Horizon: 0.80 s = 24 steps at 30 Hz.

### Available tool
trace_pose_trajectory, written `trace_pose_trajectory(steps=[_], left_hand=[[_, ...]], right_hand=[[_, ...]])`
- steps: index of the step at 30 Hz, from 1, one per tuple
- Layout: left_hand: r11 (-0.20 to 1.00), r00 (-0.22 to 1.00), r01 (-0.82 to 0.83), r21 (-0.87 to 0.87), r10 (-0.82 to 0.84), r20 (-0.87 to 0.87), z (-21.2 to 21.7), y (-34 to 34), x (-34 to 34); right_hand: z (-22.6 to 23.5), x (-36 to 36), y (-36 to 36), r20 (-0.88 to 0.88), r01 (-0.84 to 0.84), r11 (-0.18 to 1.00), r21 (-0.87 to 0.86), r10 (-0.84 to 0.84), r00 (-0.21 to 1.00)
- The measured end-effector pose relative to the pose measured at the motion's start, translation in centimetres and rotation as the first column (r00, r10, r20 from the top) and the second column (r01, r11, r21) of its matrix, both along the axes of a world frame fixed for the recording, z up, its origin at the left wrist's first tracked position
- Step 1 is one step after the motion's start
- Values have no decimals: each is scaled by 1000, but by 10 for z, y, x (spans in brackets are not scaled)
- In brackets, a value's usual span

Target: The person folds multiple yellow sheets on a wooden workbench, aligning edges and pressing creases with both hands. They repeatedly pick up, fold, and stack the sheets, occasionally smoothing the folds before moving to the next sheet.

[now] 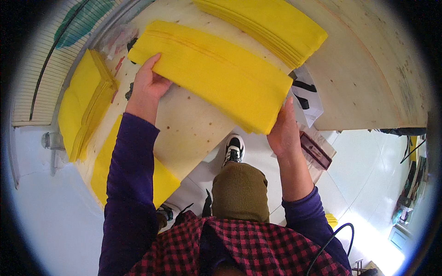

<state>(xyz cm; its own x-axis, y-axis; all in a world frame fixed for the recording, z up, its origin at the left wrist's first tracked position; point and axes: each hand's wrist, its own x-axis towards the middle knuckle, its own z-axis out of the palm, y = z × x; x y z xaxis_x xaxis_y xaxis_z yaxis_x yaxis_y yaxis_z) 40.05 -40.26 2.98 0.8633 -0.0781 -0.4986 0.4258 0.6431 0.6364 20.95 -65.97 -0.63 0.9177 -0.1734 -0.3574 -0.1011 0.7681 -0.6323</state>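
Both hands, left hand (149,85) and right hand (283,131), clamp the yellow sheet stack (216,73); keep edges squared, seemingly just above the plywood table (193,129), second stack (271,23) at one o'clock.

You are holding a thick stack of bright yellow, flat, rectangular cloth-like sheets (216,73), gripping it at both short ends so that it is spanning the gap between your hands. It is lying roughly level over the pale wooden tabletop and running diagonally, its far-left corner pointing away from you and its near-right corner hanging just past the table's edge. Its many thin layers are showing as fine lines along the top and the cut end nearest you.
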Motion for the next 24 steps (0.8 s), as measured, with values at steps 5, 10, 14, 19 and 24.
trace_pose_trajectory(steps=[5,10,14,19,24], left_hand=[[998,998,60,16,-60,31,4,3,-24],[995,991,86,-39,-82,106,16,-6,-41],[980,961,167,-108,-137,241,37,-16,-49],[958,911,240,-155,-167,378,72,-59,-40],[928,867,329,-176,-223,446,103,-125,18]], right_hand=[[8,-11,-1,-70,-26,992,122,35,997],[14,-28,4,-114,66,998,-13,-67,991],[25,-41,-2,53,164,975,-148,-158,986],[56,-41,-36,75,303,902,-307,-295,953],[99,-8,-88,184,361,880,-309,-317,930]])
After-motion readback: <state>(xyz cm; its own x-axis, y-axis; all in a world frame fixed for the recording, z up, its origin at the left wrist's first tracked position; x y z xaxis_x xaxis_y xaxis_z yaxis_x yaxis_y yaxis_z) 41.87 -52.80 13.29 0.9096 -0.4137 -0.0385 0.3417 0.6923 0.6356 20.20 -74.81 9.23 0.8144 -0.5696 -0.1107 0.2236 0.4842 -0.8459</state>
